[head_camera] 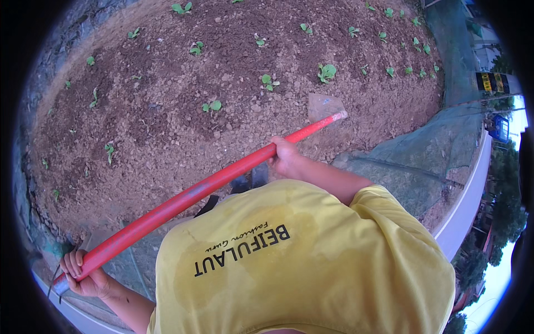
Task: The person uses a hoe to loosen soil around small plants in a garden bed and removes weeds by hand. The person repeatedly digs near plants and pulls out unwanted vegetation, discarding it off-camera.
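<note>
A hoe with a long red handle (183, 196) slants across the view from lower left to upper right. My left hand (83, 273) is closed around the handle near its lower-left end. Farther up, my right hand (284, 156) grips it in front of my yellow shirt. The flat, soil-coloured hoe blade (324, 107) is at the far end, at the soil; whether it is sunk in cannot be told. Just beyond the blade grows a leafy green seedling (326, 73), with another seedling (269, 82) to its left.
Several small seedlings (196, 48) stand across the brown soil bed (175, 92). Green netting (400, 167) borders the bed at the right, and more netting (137, 263) lies at lower left. Beyond it are a pale road (467, 200) and a blue vehicle (499, 128).
</note>
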`<move>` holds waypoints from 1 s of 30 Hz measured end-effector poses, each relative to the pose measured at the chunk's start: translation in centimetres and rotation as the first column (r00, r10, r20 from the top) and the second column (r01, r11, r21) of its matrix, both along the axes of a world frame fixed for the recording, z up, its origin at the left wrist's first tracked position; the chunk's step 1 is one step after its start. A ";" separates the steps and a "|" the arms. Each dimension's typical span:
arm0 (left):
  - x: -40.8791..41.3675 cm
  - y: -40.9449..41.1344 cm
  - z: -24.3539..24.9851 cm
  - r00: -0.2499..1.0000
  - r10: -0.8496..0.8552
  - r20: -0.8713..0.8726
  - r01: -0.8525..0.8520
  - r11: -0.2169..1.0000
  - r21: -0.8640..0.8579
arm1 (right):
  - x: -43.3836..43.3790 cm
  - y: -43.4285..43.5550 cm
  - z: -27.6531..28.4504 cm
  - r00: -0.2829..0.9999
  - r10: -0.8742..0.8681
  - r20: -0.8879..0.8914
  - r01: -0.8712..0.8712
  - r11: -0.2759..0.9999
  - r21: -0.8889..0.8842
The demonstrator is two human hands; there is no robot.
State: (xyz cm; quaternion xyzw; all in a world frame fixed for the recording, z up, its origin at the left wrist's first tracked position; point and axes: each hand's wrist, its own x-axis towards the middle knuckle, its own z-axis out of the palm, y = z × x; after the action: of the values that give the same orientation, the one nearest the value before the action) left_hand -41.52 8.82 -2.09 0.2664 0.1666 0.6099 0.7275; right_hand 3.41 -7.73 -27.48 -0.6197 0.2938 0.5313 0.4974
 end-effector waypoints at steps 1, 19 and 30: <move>1.0 -0.5 -0.3 1.000 -0.005 -0.009 0.005 1.000 -0.019 | 0.9 0.1 -0.6 1.000 -0.017 0.020 0.017 1.000 0.006; 1.9 -2.1 -1.5 0.998 0.043 -0.045 -0.044 0.999 -0.025 | 2.1 2.5 -1.7 0.995 -0.029 0.091 0.027 0.999 0.027; -1.3 -3.1 -0.5 0.993 0.109 -0.046 -0.108 0.994 0.019 | -0.4 5.2 -0.2 0.994 0.080 0.069 -0.082 0.996 0.018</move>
State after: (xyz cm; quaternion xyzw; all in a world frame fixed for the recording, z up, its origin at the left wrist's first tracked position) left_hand -42.77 5.77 -2.58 0.2770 0.1929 0.6436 0.6869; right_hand 3.02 -2.56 -27.69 -0.6436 0.2457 0.5326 0.4916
